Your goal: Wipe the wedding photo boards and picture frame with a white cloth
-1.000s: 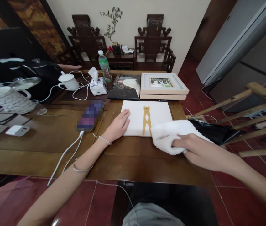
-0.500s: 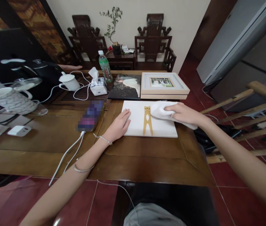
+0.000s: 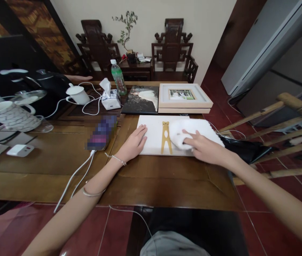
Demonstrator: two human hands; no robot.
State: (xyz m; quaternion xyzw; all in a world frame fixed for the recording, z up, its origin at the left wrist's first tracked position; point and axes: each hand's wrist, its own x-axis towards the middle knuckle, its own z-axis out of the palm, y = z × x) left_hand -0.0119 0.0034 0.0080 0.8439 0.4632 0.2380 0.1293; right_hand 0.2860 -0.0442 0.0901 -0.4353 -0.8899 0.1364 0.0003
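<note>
Cloth (image 3: 206, 128), white and fluffy, lies bunched under the right hand (image 3: 202, 147). This hand is partly closed upon it: the thumb side and some fingers go into a fold, while other fingers stretch over the top, so the grip seems loose. The far part of the cloth spreads away from the right hand and reaches beyond the right side of the white board (image 3: 152, 132). The left hand (image 3: 133, 143) is palm down with its fingers extended, resting at the left edge of the board, and no object is seen in its grasp.

Between the two hands, on the board, is a yellow bear-shaped figure (image 3: 165, 127), upright as seen from the person, its right side just beside the cloth. Whether it is a loose piece or printed, I cannot tell.

I would judge the cloth to be light and very soft, with no stiffness and nothing to break; it is best taken by a thick fold, as the right hand does. The board looks thin, flat and rather stiff, probably light, and it may slide on the smooth wooden table (image 3: 151, 186); its edges, such as that beside the left hand, should give the safest hold. Past both hands stand stacked picture frames (image 3: 164, 94).
</note>
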